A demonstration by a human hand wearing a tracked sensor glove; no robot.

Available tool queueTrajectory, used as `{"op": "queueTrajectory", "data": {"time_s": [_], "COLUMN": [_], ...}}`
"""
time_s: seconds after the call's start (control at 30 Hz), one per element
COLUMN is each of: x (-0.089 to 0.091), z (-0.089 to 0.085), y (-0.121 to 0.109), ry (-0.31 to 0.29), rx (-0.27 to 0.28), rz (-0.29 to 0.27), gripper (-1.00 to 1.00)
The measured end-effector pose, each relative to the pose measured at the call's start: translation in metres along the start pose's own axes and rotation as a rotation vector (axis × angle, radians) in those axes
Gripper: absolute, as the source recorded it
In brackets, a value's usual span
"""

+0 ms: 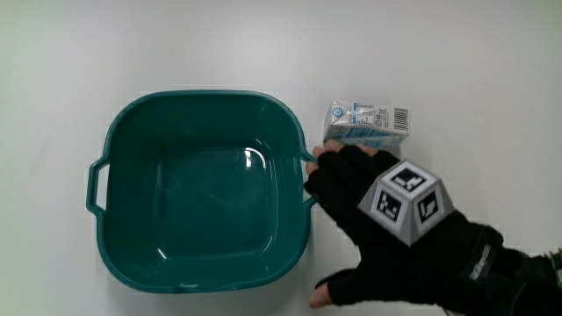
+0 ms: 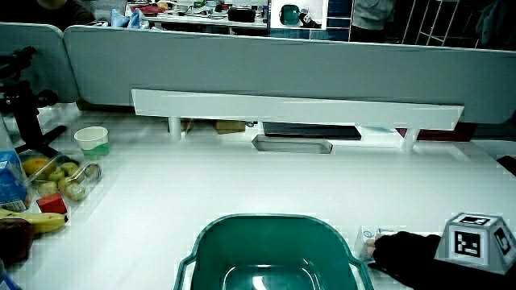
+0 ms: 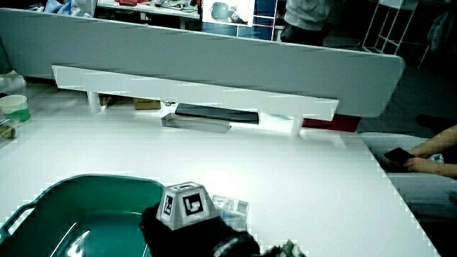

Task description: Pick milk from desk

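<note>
**While the hand reaches the milk carton: contact, no clear grasp**

Main view: milk carton (image 1: 366, 124) lies on its side on the white table (image 1: 457, 61), just beside the rim of the teal plastic basin (image 1: 198, 189), farther from the person than the hand. Hand (image 1: 369, 219) sits beside the basin, fingers spread, fingertips (image 1: 338, 158) touching or overlapping the carton's near edge; thumb held apart. Carton not enclosed; it appears to rest on the table. Patterned cube (image 1: 407, 200) on the glove's back. Basin holds nothing. In both side views the hand covers most of the carton (image 2: 379, 236) (image 3: 230, 205).
</note>
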Motion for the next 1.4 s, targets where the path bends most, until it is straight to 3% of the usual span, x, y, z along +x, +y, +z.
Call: {"op": "queueTrajectory", "data": {"time_s": [0.07, 0.13, 0.17, 0.2, 0.23, 0.4, 0.47, 0.5, 0.53, 0.9, 1.1, 1.4], "x": [0.004, 0.013, 0.016, 0.020, 0.021, 0.040, 0.049, 0.053, 0.057, 0.101, 0.124, 0.146], "z": [0.006, 0.006, 0.008, 0.008, 0.012, 0.020, 0.021, 0.023, 0.023, 0.024, 0.018, 0.007], "y": [0.001, 0.004, 0.005, 0.007, 0.007, 0.014, 0.018, 0.019, 0.021, 0.040, 0.052, 0.067], "ry": [-0.023, 0.014, -0.011, 0.022, 0.004, 0.042, 0.012, 0.069, 0.077, 0.131, 0.171, 0.212], "rx": [0.026, 0.016, 0.037, 0.025, 0.036, 0.050, 0.080, 0.045, 0.046, 0.049, 0.008, -0.028], "rz": [-0.015, -0.036, -0.047, -0.061, -0.055, -0.105, -0.126, -0.126, -0.138, -0.235, -0.287, -0.331], "gripper": [0.00, 0.00, 0.00, 0.00, 0.00, 0.00, 0.00, 0.00, 0.00, 0.00, 0.00, 0.00]}}
